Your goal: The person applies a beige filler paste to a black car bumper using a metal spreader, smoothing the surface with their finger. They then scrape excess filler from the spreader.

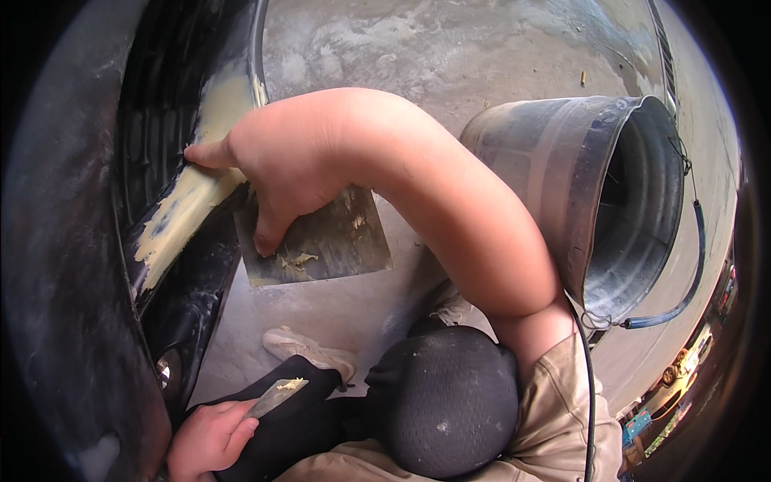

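Gray floor [385,48] with pale smears fills the top of the view. On the left is a black car panel [72,241]. Creamy yellow putty [193,197] lies in a long strip along its edge, thin and ragged at the low end, with dark spots showing through.

The person's right hand [281,153] is bent over this strip, and one fingertip is on or just above the putty. The thumb points down over a flat metal plate [345,233], well apart from that finger. It is hard to tell if this grip pinches the plate, because some fingers are hidden. The plate has yellow crumbs on it.

Low down on the left, the left hand [209,438] is curled tight around a small putty knife [277,398]. A little blob of putty sits on the blade's tip, over the black trousers [309,422].

To the right, a steel bucket [554,161] is close by the bent arm.

Some things could go wrong. If the putty is soft, a hard push from the finger could leave a dent. If the knife tips, the blob could fall on the trousers. If the elbow swings out, it could bump the bucket.
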A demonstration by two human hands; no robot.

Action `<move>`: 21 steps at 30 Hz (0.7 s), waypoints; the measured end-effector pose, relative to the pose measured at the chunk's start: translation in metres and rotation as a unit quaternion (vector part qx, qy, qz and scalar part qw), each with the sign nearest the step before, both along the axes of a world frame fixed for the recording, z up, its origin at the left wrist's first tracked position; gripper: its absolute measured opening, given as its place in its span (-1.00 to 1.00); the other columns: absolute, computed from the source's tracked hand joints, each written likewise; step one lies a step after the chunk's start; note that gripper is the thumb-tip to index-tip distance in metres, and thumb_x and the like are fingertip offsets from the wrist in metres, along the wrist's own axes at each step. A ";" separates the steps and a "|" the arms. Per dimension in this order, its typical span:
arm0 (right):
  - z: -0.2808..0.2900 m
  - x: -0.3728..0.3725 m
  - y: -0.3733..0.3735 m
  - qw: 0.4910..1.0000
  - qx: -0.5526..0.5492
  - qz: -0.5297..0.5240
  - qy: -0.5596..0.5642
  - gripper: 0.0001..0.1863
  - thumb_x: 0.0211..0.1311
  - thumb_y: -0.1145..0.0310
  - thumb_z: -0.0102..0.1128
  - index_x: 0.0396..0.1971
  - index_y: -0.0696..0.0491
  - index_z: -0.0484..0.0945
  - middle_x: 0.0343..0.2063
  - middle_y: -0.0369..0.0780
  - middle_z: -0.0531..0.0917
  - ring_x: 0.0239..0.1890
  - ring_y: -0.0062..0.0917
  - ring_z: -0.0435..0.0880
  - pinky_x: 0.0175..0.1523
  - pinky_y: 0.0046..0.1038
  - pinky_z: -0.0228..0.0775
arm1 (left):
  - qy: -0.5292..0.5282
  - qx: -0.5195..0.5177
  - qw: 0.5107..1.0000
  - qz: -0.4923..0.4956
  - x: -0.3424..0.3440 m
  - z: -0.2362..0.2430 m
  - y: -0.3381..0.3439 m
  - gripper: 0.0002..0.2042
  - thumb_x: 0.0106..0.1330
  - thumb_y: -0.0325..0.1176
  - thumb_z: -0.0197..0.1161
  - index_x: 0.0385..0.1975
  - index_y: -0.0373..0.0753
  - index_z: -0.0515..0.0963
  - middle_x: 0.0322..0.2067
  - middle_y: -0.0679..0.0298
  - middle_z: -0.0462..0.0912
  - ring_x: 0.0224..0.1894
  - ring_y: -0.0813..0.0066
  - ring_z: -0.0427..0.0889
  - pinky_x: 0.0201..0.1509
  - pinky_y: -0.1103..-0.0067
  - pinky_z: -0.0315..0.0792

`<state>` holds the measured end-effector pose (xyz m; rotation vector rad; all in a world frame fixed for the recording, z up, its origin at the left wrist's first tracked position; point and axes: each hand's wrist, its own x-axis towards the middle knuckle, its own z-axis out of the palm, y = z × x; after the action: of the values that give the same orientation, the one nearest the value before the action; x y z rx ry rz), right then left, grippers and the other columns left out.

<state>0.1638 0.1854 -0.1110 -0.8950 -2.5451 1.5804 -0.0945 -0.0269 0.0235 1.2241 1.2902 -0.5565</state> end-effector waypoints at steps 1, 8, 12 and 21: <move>-0.002 0.001 -0.001 1.000 -0.003 -0.003 0.007 0.09 -0.12 0.17 0.62 0.50 -0.06 0.26 -0.07 0.00 0.75 0.02 -0.13 0.73 0.17 -0.31 0.52 | 0.001 0.000 1.000 0.000 0.000 0.000 0.000 -0.80 0.38 -0.36 0.13 -0.46 -0.30 0.56 -0.58 0.13 0.59 -0.54 0.18 0.65 -0.42 0.40 0.48; -0.008 0.016 -0.001 0.995 -0.061 -0.041 0.066 0.09 -0.10 0.14 0.63 0.50 0.00 0.25 -0.19 0.04 0.76 -0.07 -0.16 0.76 0.09 -0.31 0.55 | 0.003 -0.003 1.000 0.003 -0.002 0.000 -0.001 -0.79 0.39 -0.36 0.12 -0.46 -0.32 0.56 -0.59 0.13 0.59 -0.55 0.21 0.66 -0.43 0.42 0.49; -0.010 0.017 -0.007 0.992 -0.038 -0.106 0.050 0.19 -0.10 0.13 0.63 0.52 0.16 0.11 -0.23 0.05 0.76 -0.11 -0.15 0.76 0.08 -0.30 0.56 | 0.005 0.001 1.000 0.006 -0.003 -0.001 -0.003 -0.80 0.39 -0.38 0.13 -0.45 -0.33 0.56 -0.58 0.13 0.60 -0.55 0.22 0.66 -0.43 0.42 0.49; -0.020 -0.002 -0.010 0.991 -0.063 -0.063 0.100 0.12 -0.16 0.16 0.62 0.50 -0.01 0.25 -0.09 0.12 0.73 0.01 -0.11 0.74 0.19 -0.32 0.53 | 0.004 0.001 1.000 0.014 -0.002 0.000 -0.002 -0.82 0.39 -0.39 0.14 -0.42 -0.34 0.57 -0.56 0.11 0.60 -0.55 0.22 0.66 -0.43 0.41 0.49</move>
<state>0.1618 0.1753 -0.1312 -0.8413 -2.2305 1.7140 -0.0968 -0.0293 0.0239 1.2050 1.3125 -0.5410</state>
